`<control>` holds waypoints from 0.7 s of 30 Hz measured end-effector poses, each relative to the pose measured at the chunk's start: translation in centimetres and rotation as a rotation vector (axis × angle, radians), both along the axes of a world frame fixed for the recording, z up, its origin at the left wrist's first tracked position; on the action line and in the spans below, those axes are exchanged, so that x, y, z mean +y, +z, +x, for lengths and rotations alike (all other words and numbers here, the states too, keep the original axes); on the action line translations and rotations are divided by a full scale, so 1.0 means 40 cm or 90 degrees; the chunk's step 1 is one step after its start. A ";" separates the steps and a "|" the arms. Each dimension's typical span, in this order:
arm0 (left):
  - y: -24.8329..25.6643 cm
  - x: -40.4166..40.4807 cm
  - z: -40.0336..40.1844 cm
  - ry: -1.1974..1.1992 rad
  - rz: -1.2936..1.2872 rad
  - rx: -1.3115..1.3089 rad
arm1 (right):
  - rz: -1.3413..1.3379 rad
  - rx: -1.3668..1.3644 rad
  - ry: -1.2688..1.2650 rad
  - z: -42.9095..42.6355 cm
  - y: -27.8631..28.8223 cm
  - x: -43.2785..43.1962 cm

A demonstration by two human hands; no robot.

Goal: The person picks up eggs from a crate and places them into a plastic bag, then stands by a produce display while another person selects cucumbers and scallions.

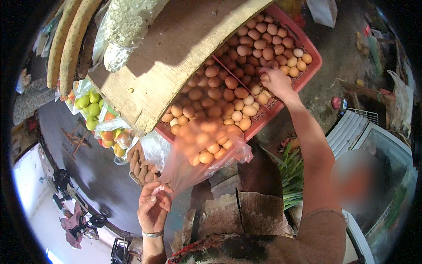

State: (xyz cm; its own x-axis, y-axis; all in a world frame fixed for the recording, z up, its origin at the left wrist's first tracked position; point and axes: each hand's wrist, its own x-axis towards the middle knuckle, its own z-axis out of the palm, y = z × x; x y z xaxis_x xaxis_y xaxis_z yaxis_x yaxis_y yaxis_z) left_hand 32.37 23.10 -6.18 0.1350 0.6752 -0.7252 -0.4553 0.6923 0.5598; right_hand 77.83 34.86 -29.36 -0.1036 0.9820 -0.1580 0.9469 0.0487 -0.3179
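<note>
My left hand [154, 206], with a metal band at its wrist, grips the edge of a thin pink plastic bag [184, 170]. The bag stretches up to the near side of a red plastic crate [311, 54] full of brown eggs [260, 44], and several eggs show at and through the bag. A thin red divider [227, 67] parts the crate. My right hand [277, 81] reaches into the crate's right compartment, its fingers closed around an egg [264, 77]. Smaller, paler eggs lie by that hand along the near edge.
A wooden board [155, 56] overlaps the crate's left side, with wrapped produce [127, 26] and long tubers [72, 43] on it. Bagged green fruit [92, 107] and sweet potatoes [140, 166] are at the left. Leafy greens [293, 178] and a glass-topped case [379, 142] stand at the right.
</note>
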 end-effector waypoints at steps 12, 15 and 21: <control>0.005 0.000 0.008 0.016 -0.008 0.002 | -0.064 0.053 0.010 -0.060 0.025 -0.033; 0.005 0.002 0.013 0.008 -0.001 0.013 | -0.288 -0.028 0.048 -0.093 0.022 0.007; 0.007 0.005 0.016 -0.005 -0.001 -0.002 | -0.159 0.202 -0.048 -0.011 0.006 -0.034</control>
State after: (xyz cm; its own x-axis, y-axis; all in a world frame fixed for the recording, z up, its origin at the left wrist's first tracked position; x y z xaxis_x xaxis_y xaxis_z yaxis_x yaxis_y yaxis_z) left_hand 33.01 23.30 -5.90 0.1426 0.6724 -0.7263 -0.4516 0.6972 0.5568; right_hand 77.38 33.51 -29.12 -0.1145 0.9240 -0.3649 0.7976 -0.1335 -0.5883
